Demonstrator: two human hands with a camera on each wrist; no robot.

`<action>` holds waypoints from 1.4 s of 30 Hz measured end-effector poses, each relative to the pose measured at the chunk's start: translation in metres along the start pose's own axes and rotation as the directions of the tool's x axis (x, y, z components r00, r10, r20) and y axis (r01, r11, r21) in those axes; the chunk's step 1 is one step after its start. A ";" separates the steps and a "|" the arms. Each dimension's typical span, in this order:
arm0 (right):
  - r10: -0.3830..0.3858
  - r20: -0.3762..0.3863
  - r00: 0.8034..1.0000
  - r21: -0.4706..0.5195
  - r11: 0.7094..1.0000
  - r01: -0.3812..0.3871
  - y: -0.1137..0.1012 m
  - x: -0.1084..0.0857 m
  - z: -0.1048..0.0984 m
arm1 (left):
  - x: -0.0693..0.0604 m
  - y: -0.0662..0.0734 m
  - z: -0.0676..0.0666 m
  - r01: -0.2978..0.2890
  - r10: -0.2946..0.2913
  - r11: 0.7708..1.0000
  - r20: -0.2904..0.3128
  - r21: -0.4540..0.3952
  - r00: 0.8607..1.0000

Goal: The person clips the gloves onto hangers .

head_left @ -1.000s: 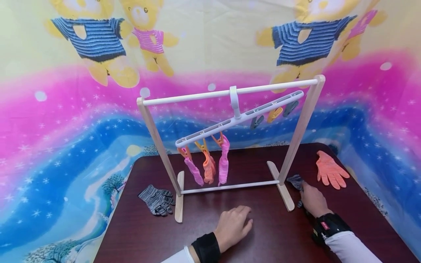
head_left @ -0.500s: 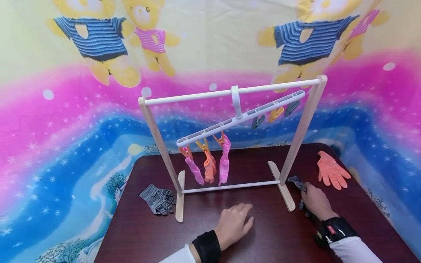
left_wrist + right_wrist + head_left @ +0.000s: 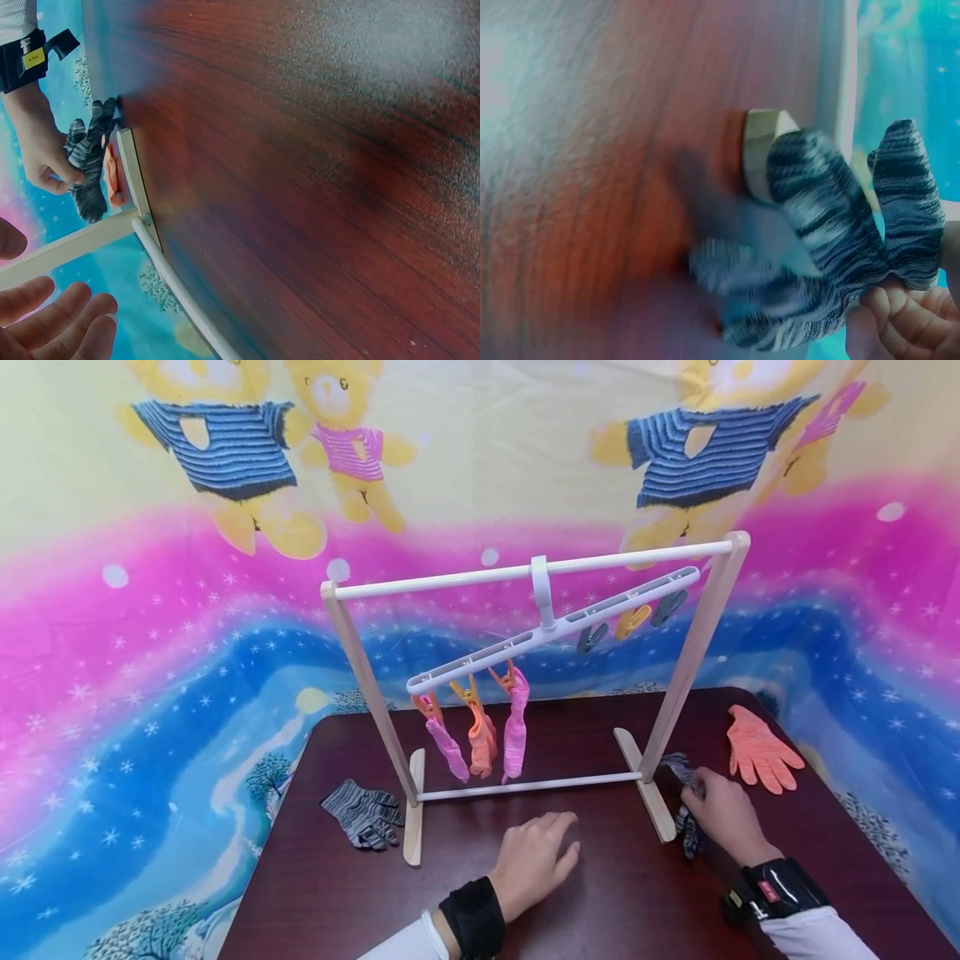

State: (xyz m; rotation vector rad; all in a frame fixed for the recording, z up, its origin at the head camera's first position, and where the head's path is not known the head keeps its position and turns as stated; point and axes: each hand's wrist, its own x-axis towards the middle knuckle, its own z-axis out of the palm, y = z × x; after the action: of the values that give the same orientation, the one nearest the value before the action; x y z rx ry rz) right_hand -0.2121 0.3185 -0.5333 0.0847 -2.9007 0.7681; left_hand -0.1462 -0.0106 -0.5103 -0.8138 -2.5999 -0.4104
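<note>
My right hand (image 3: 723, 817) pinches a grey-and-black striped knit glove (image 3: 821, 214) beside the right foot of the wooden rack. The glove's fingers spread out in the right wrist view, and its shadow falls on the table. My left hand (image 3: 532, 864) is at the table's front middle, fingers loosely bent and holding nothing. A white hanger (image 3: 551, 628) hangs tilted from the rack's top bar, its left end lower. Under that end, clothespins hold a pink item (image 3: 448, 749), an orange item (image 3: 482, 743) and another pink item (image 3: 515, 731), all small and knitted.
Another striped glove (image 3: 363, 814) lies left of the rack (image 3: 367, 693). An orange glove (image 3: 761, 752) lies flat at the right. Below the hanger's raised end are two grey clothespins and a yellow clothespin (image 3: 633, 622) with nothing in them. Patterned cloth surrounds the dark table (image 3: 585, 918).
My right hand has shifted slightly right with the striped glove, which now hangs more loosely from the fingers. My left hand stays nearly in place.
</note>
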 end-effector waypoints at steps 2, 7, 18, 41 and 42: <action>-0.016 -0.031 0.999 0.007 1.000 0.016 -0.004 -0.001 -0.002 | 0.000 0.000 -0.001 0.008 -0.008 1.000 0.006 -0.004 1.000; -0.037 -0.082 0.996 0.028 0.999 0.039 -0.015 -0.003 -0.006 | 0.003 -0.002 -0.005 0.029 -0.028 1.000 0.019 -0.012 0.999; -0.081 -0.208 0.975 0.048 0.995 0.093 -0.043 -0.010 -0.018 | 0.010 -0.005 -0.014 0.058 -0.058 0.998 0.009 -0.021 0.998; -0.138 -0.287 0.948 0.080 0.983 0.167 -0.076 -0.015 -0.032 | 0.017 -0.006 -0.020 0.102 -0.094 0.990 0.089 -0.092 0.992; -0.140 -0.287 0.948 0.082 0.982 0.170 -0.077 -0.016 -0.032 | 0.017 -0.005 -0.021 0.101 -0.093 0.991 0.087 -0.092 0.992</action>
State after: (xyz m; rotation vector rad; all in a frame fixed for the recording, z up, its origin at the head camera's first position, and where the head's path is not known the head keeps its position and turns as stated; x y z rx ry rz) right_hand -0.1860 0.2684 -0.4705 0.1967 -2.5512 0.8303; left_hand -0.1570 -0.0145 -0.4849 -0.7525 -2.7222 -0.5451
